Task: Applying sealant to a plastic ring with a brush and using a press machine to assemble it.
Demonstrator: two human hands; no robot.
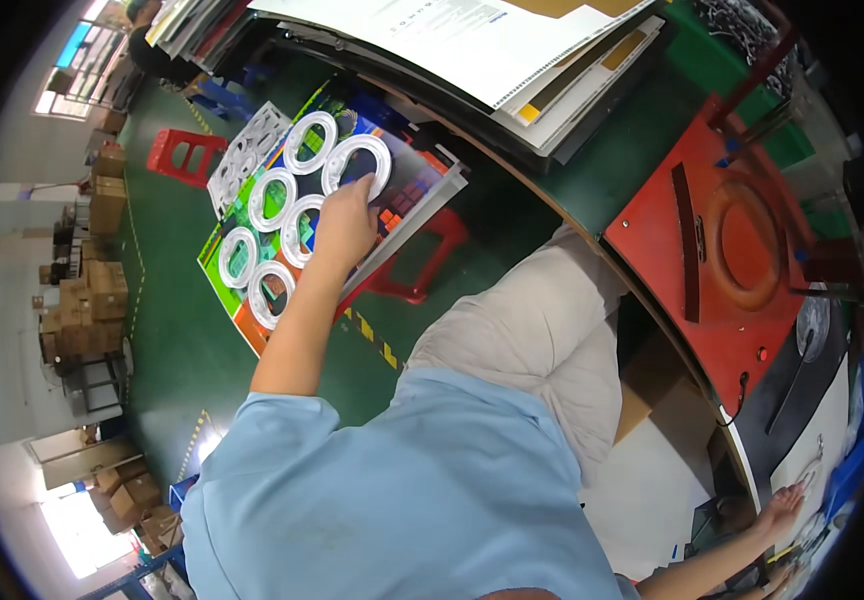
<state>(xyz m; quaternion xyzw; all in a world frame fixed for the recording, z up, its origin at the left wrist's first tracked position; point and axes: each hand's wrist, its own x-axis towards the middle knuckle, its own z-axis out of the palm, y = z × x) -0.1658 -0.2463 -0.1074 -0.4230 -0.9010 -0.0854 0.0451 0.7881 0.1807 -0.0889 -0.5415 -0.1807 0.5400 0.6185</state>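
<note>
My left hand [347,222] reaches out over a colourful printed board, its fingers closed on the near edge of a white ring [384,160]. Beside it lie several similar rings, among them a white ring [310,142] and another white ring [272,199]. They sit in rows on the printed board [214,255], which is green, blue and orange. Far off at the lower right, my right hand [778,512] is over a cluttered work surface with its fingers drawn together. A small pale or clear thing shows at its fingertips, too small to name.
A red press-like plate [667,250] with a round raised part stands on the green-topped table [602,185] at right. Stacked papers [472,45] lie at the table's far end. Red stools [184,157] stand on the green floor. Cardboard boxes [107,290] line the left wall.
</note>
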